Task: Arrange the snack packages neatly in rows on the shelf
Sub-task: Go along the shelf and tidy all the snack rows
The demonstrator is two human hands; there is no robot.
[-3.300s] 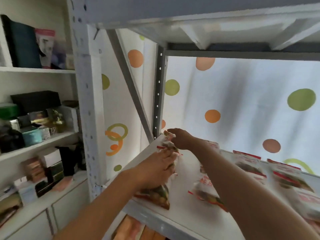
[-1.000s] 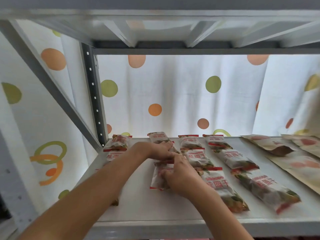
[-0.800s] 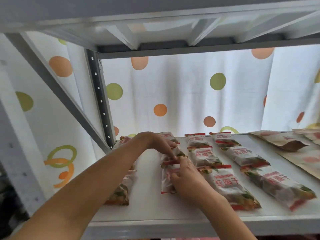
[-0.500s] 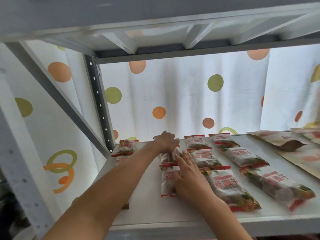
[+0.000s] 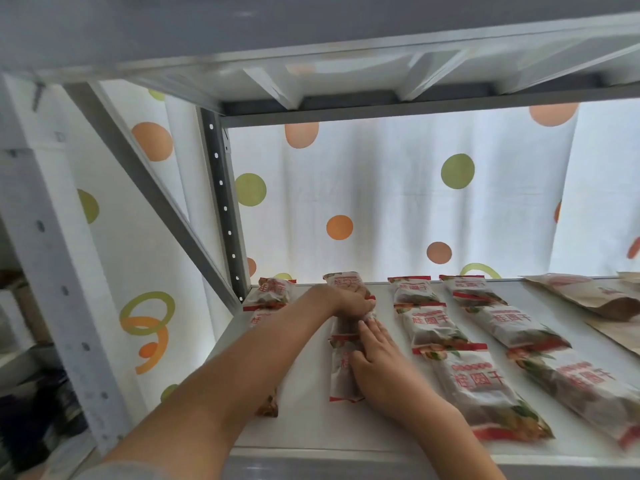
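The right hand [image 5: 375, 367] lies flat, fingers straight, on the near snack package [image 5: 341, 370] of the second column on the white shelf [image 5: 311, 427]. Just beyond it, the left hand [image 5: 349, 303] curls its fingers over the column's middle package [image 5: 346, 323], below the back one [image 5: 343, 280]. Right of both hands, two finished columns [image 5: 485, 341] show red characters reading 桂圆干. The slick wrappers may slide, and the left forearm could nudge the leftmost column [image 5: 272, 294].
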